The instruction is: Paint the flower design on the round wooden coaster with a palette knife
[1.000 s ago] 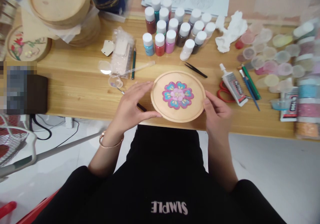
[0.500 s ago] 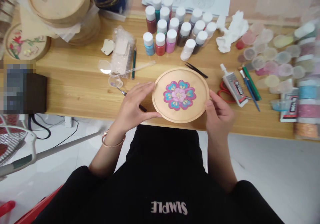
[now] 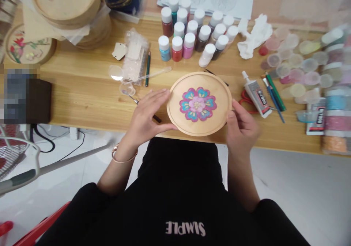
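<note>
The wooden table [image 3: 82, 105] has its front edge toward the person. Near that edge, the flower-painted panel [image 3: 199, 104] is grasped at opposite rims by the left hand [image 3: 146, 116] and right hand [image 3: 241, 127]. A tabletop strip separates it from the white bottle [image 3: 207, 56]; its far rim partly covers the black tweezers [image 3: 225, 82].

Widest passage: the open stretch of table [image 3: 87, 96] between the dark box [image 3: 40, 101] and the left hand [image 3: 148, 114]. Past the wooden board [image 3: 199, 104], paint bottles [image 3: 188, 50] crowd the back, leaving only a narrow lane with tweezers [image 3: 225, 83] partly in it. Scissors [image 3: 244, 93] and a glue tube [image 3: 257, 94] obstruct the right hand's [image 3: 241, 127] outer side; nearer the front edge, bare wood leaves room toward the jars [image 3: 337, 121].
</note>
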A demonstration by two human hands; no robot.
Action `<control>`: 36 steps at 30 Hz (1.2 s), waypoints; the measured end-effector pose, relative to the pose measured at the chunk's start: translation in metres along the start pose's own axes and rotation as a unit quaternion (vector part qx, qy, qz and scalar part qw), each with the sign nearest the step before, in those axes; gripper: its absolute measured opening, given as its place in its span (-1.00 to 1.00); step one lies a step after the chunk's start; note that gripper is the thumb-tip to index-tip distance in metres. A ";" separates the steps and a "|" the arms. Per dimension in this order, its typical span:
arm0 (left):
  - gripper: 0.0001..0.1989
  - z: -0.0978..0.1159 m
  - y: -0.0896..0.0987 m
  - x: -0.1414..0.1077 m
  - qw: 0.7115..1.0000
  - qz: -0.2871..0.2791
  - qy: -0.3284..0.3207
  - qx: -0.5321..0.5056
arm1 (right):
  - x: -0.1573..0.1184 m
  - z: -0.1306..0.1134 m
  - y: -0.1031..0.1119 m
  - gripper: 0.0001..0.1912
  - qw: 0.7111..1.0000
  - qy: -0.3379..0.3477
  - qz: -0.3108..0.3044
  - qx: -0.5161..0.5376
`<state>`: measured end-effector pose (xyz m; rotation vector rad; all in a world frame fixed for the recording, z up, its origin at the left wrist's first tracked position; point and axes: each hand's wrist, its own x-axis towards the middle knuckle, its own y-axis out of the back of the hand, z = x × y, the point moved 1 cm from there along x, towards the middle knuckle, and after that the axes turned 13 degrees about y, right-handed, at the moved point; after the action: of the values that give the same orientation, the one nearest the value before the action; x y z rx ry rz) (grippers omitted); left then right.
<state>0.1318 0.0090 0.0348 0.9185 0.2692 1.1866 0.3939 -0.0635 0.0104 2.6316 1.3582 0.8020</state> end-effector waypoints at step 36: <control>-0.18 -0.006 0.012 0.003 0.999 0.010 0.024 -0.026 | 0.010 -0.026 -0.004 -0.56 0.997 0.035 -0.024 -0.060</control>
<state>0.1215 0.0149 0.0408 0.8506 0.2670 1.2289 0.3829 -0.0579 0.0358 2.4930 1.3375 0.9469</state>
